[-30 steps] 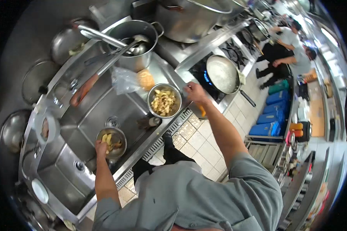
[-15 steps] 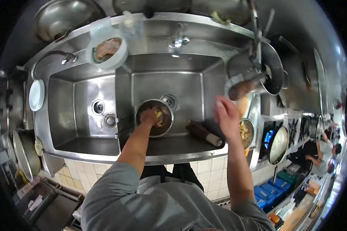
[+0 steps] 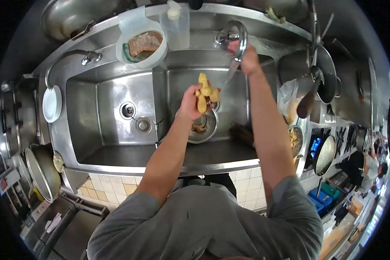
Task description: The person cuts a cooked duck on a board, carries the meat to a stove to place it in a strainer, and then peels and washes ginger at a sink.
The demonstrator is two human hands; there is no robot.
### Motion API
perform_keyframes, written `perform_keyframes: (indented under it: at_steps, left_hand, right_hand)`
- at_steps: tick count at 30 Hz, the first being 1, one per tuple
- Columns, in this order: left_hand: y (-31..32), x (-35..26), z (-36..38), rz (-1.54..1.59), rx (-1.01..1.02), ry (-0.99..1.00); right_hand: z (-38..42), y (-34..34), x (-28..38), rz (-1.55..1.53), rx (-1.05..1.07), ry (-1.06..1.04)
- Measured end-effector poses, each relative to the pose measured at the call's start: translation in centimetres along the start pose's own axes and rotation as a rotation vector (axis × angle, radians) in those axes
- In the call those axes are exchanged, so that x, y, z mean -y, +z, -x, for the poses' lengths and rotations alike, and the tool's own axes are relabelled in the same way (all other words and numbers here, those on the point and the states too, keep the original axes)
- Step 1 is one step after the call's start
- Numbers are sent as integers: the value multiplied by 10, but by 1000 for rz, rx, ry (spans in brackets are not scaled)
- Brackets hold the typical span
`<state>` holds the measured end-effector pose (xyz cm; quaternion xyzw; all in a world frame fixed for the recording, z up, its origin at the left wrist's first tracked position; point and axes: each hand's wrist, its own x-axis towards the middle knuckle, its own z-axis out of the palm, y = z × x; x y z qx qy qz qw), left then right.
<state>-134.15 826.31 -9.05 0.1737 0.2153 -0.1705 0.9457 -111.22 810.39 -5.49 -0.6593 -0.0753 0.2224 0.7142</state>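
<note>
A knobbly, peeled yellow root rests in my left hand, its fingers wrapped round it above the right sink basin. Below that hand stands a round metal bowl with a brown piece inside. My right hand is up at the curved faucet, partly behind the spout. What its fingers grip, if anything, is hidden. A thin stream of water seems to fall from the spout.
Behind the divider stand a white container with a sponge-like brown pad and a pump bottle. At right are a deep pot, a bowl of yellow pieces and a pan by a blue flame. People stand far right.
My left hand has risen out of the metal bowl with the yellow root. My right hand has moved from the right edge of the sink up to the faucet, whose spout has swung round.
</note>
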Motion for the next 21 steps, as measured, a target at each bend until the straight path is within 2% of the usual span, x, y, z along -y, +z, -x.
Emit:
perform_keyframes:
  at_steps: [2, 3, 4, 5, 6, 8, 10, 11, 12, 14, 16, 17, 19, 20, 21]
  left_hand:
    - [25, -13, -16, -32, 7, -6]
    - [36, -16, -24, -38, 77, -10]
    - [42, -18, -32, -47, 90, -19]
    - [44, -18, -44, -194, 38, -49]
    - [45, -13, -55, -342, -14, -79]
    - [50, 8, -63, -288, -8, -29]
    - [61, 24, -44, -407, -279, 159]
    - [40, 18, -39, -301, -221, 148]
    - [36, 31, -48, -217, -127, 70]
    - [68, 25, -25, -303, -131, 10]
    - [23, 19, -34, -219, 72, 46]
    - [14, 19, -40, -232, 82, 37]
    - [6, 26, -40, -336, -192, 377]
    - [27, 30, -36, -276, -177, 362]
    - [32, 33, -35, -283, -174, 365]
  right_hand:
    - [47, 16, -11, -60, -97, 24]
    - [71, 24, -16, -85, -133, 43]
    - [94, 39, -11, -119, -207, 115]
    - [111, 54, -5, -157, -281, 185]
    - [122, 64, -10, -160, -297, 175]
    - [140, 80, -29, -176, -481, -7]
    - [168, 96, -14, -176, -316, -42]
    - [168, 99, -16, 190, -258, -29]
    - [180, 70, -19, 561, -273, 18]
    - [167, 68, -64, 1045, -315, -281]
    - [169, 75, -45, 969, -128, -173]
    - [170, 72, -29, 965, -146, -174]
    - [181, 70, -3, 517, -15, -50]
    - [175, 67, -23, 490, 28, -142]
    - [178, 63, -21, 486, 26, -148]
